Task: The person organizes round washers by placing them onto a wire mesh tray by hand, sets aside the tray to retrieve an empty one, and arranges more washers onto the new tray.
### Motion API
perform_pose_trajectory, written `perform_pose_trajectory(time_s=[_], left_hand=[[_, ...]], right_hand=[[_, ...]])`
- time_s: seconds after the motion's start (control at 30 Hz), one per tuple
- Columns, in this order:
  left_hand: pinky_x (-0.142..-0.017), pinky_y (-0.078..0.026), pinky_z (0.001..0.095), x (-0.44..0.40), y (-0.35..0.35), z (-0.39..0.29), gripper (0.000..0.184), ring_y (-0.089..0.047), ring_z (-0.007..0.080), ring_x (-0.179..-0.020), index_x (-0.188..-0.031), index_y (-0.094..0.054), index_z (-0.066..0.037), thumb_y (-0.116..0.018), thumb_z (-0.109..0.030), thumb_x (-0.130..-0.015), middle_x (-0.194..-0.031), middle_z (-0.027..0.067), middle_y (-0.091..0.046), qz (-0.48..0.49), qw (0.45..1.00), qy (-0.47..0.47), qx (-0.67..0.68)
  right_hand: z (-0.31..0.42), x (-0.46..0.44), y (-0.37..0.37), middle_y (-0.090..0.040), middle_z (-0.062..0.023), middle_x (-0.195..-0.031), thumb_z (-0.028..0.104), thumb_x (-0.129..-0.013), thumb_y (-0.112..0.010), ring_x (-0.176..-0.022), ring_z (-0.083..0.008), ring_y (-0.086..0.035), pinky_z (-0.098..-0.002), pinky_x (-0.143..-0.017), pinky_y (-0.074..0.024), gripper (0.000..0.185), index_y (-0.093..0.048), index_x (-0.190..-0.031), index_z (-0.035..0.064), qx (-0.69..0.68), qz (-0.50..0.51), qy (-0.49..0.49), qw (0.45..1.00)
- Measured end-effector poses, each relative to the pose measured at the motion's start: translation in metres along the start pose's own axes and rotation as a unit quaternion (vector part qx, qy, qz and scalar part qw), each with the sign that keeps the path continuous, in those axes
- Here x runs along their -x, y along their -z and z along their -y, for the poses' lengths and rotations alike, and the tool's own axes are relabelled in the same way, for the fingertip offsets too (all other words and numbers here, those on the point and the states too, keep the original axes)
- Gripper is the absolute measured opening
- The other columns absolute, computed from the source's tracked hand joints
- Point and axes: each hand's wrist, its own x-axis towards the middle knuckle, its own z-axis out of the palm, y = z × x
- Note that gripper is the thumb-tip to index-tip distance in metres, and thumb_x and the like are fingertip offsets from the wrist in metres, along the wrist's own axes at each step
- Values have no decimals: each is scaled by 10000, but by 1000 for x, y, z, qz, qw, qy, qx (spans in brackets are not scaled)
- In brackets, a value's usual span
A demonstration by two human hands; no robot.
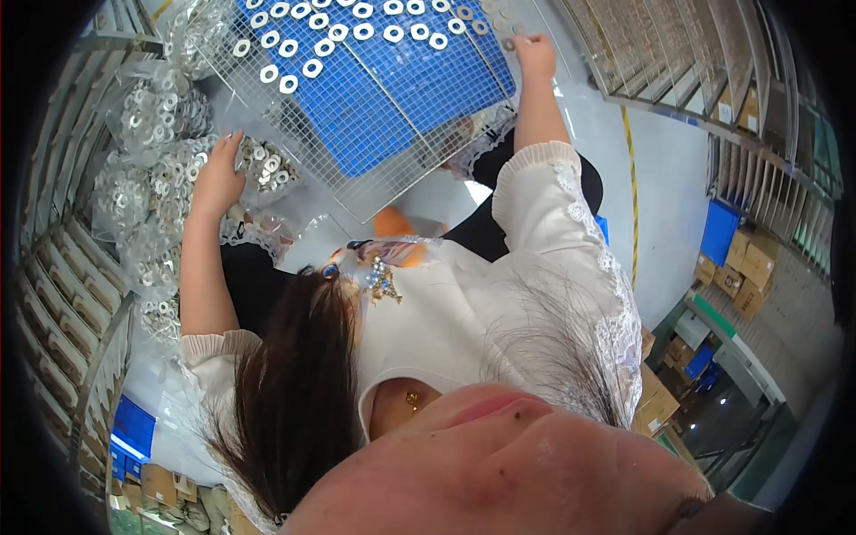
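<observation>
My right hand (537, 58) is at the right edge of a wire mesh rack (366, 192), its fingers pinched on a flat ring-shaped washer (508, 43). Many pale washers (312, 68) lie spread flat over the far part of the mesh, above a blue sheet or panel (366, 134). On the other side, my left hand (220, 174) is held over clear plastic bags of metal washers (165, 174). Its fingers are stretched out, and I see nothing between them. Loose washers (267, 165) show in an opened bag beside that hand.
Stacked mesh racks (664, 58) stand at the right, and more racks (62, 294) line the left. Cardboard boxes (753, 259) and a blue bin (719, 232) are at far right. A yellow line (629, 178) runs along the floor. Another blue bin (134, 428) is at lower left.
</observation>
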Motion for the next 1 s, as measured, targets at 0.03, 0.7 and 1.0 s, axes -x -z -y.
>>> perform_pose_trajectory(time_s=[0.03,0.7,1.0], left_hand=[[-957,-401,396,0,0,-1,660,-438,346,-1186,-1325,-389,-123,-516,20,-693,-1348,179,-392,3,1000,2,-1],[-914,-433,396,-3,1,2,644,-477,347,-1140,-1304,-403,-101,-502,40,-684,-1357,154,-392,12,1000,14,17],[-921,-426,392,1,0,2,657,-472,345,-1144,-1308,-402,-100,-487,46,-673,-1355,159,-393,-9,1000,-6,29]], right_hand=[[-4,-4,-2,-557,-171,-1107,422,-607,-671,-962,-315,-585,-400,-815,-478,578,-578,-1075,95,1,2,0,1000],[34,-16,5,-637,-145,-974,389,-584,-702,-896,-272,-613,-367,-779,-475,534,-591,-1016,94,17,-11,57,998],[37,-38,-12,-640,-147,-1015,434,-603,-710,-958,-264,-614,-370,-815,-470,678,-543,-1123,32,55,78,98,991]])
